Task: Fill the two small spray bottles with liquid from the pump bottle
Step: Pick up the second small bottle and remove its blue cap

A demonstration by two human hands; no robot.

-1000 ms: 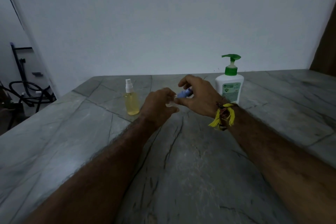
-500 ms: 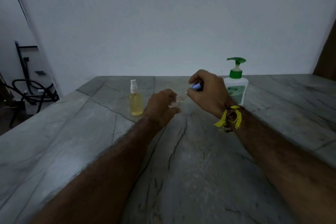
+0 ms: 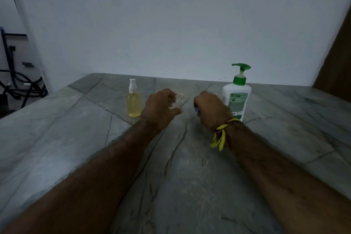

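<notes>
The left hand (image 3: pixel 161 109) is gripping a clear, empty spray bottle (image 3: pixel 177 101). The right hand (image 3: pixel 209 108) is curling around a blue cap (image 3: pixel 197 109), just left of the green-topped white pump bottle (image 3: pixel 236 99).

clear bottle (image 3: pixel 177 101): mostly hidden by left hand (image 3: pixel 160 109), blurred | blue cap (image 3: pixel 197 109): nearly covered by right hand (image 3: pixel 209 107) | pump bottle (image 3: pixel 236 99) label: unreadable
</notes>
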